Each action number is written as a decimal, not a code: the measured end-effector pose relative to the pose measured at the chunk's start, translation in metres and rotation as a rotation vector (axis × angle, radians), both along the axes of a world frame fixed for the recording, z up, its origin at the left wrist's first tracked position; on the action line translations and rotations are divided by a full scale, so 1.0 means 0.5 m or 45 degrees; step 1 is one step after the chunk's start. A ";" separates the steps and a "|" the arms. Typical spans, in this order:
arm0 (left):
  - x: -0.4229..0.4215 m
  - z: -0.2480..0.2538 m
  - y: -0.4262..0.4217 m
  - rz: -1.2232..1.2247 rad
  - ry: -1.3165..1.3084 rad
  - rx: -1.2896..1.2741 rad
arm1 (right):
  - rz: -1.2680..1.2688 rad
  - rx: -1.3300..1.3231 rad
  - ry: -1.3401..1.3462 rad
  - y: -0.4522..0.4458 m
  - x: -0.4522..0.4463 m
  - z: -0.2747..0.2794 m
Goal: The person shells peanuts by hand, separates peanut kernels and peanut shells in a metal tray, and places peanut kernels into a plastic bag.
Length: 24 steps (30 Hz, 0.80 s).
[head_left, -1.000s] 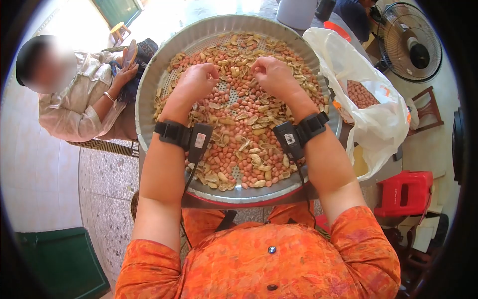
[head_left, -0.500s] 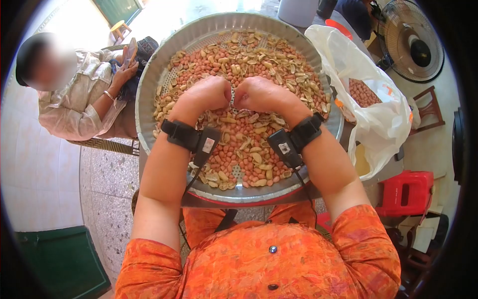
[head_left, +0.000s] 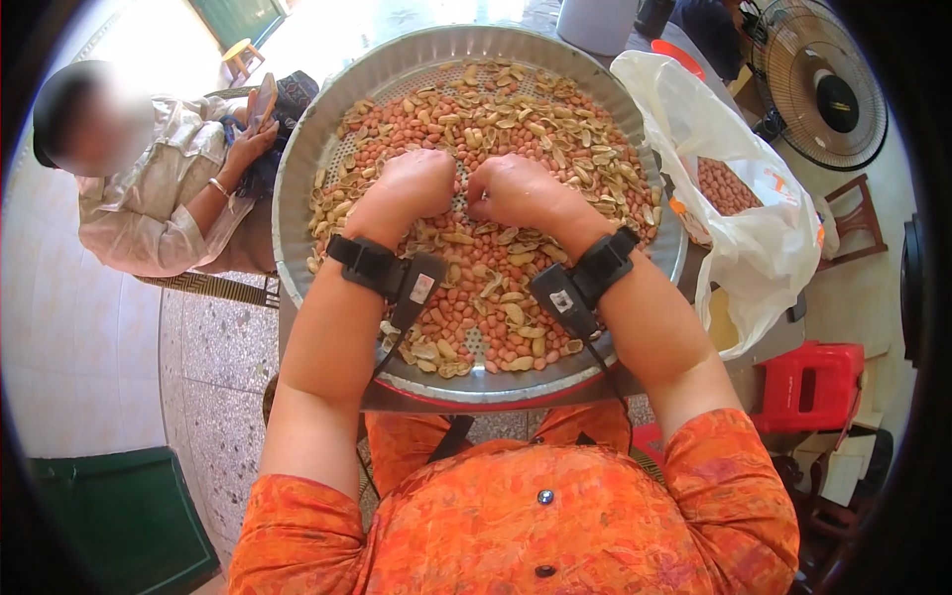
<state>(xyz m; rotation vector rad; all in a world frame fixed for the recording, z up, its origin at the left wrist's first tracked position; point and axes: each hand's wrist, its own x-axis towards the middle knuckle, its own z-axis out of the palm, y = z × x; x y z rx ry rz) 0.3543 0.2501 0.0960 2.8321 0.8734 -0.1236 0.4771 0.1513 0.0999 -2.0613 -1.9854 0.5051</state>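
Observation:
A wide round metal tray (head_left: 297, 198) with a perforated bottom holds a mix of pink shelled peanuts (head_left: 458, 302) and pale broken peanut shells (head_left: 570, 124). Over its middle, my left hand (head_left: 421, 181) is closed, with the fingers curled in and the fingertips hidden. Just to the right, my right hand (head_left: 516, 188) is also closed, thumb and fingers bent together. A narrow gap separates the two hands. Whatever lies within either set of fingers cannot be made out. Peanuts and shells surround both hands.
To the right of the tray, a white plastic bag (head_left: 764, 268) contains shelled peanuts (head_left: 729, 186). A fan (head_left: 833, 94) and a red stool (head_left: 811, 385) stand farther right. At left, a seated person (head_left: 159, 188) holds a phone. A grey container (head_left: 597, 22) is behind the tray.
My hands have moved slightly apart, the right one turning a little so more of its thumb side shows. Both remain closed over the tray.

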 end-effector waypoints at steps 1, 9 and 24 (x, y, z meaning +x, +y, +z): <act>-0.001 0.002 0.001 0.001 -0.002 -0.001 | -0.001 -0.001 -0.015 0.002 -0.001 -0.006; -0.013 0.005 0.032 0.097 -0.449 -0.153 | -0.053 -0.146 -0.204 0.004 -0.044 0.004; -0.016 0.016 0.046 0.123 -0.561 -0.395 | -0.057 -0.217 -0.151 -0.016 0.023 0.036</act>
